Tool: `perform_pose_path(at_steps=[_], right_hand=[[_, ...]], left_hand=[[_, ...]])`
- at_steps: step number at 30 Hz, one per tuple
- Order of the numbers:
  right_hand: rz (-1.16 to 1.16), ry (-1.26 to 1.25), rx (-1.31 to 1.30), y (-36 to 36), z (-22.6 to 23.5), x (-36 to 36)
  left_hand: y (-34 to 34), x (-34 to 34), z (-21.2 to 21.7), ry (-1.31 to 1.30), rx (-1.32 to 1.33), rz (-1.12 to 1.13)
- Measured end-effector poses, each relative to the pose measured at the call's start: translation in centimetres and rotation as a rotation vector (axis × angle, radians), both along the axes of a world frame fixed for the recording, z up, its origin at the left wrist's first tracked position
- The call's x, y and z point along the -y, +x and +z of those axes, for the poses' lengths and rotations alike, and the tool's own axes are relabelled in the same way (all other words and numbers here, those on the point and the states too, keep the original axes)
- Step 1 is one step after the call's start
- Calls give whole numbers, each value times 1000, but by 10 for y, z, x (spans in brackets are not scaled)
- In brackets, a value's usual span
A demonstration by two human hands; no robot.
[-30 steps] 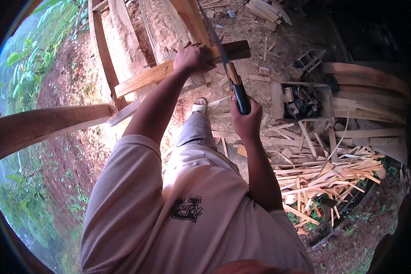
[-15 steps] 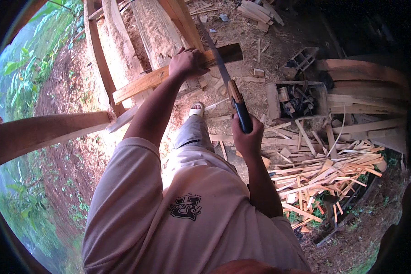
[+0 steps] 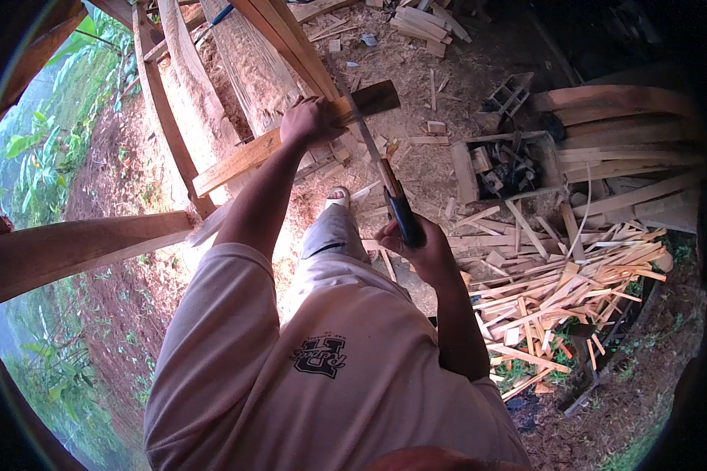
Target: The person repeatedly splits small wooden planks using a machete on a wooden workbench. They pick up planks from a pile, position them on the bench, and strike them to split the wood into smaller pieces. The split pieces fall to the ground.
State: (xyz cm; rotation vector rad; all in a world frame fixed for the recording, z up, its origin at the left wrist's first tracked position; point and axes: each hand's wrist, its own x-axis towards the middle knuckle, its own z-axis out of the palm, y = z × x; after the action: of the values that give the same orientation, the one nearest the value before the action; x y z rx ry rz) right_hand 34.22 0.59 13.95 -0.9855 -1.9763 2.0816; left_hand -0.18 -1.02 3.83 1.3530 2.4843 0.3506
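Wood scraps (image 3: pixel 562 290) litter the ground (image 3: pixel 397 67). Left grip (image 3: pixel 306 124) is clamped on the board (image 3: pixel 239 161), likely to steady it; right grip (image 3: pixel 428 250) wraps the saw handle (image 3: pixel 403 216).

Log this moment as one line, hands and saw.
left hand: holding board | right hand: gripping saw handle | saw blade: across board

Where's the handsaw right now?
The handsaw is upper-middle in the head view, handle in the right hand, blade crossing the plank just right of the left hand.
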Motion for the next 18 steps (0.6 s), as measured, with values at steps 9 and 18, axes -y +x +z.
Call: perform_pose_path(at_steps=[9,18], right_hand=[[-242,338,52,3,2,24],[-262,553,114,12,15,25]], left_hand=[[0,2,2,42,-22,-34],[2,2,1,50,-30,-17]])
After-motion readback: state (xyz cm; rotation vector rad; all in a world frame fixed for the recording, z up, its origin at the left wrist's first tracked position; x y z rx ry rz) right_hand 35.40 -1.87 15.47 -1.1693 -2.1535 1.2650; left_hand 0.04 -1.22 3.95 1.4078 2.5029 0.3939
